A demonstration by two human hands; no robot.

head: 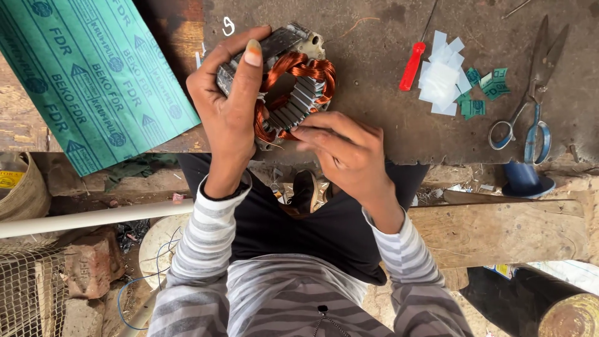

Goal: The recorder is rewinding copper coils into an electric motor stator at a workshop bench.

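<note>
A grey metal motor stator (293, 43) with copper wire coils (301, 67) rests at the near edge of a dark worn workbench (387, 125). My left hand (231, 106) grips the stator's left side, thumb over its top. At the stator's lower rim, my right hand (343, 150) pinches with its fingertips at the copper winding; whatever is between those fingers is too small to tell.
A green insulation sheet (93, 75) lies at the left. A red-handled tool (412, 65), white paper slips (442, 78), small green pieces (483, 90) and scissors (530, 100) lie at the right. A white pipe (93, 217), bricks and wire mesh are below.
</note>
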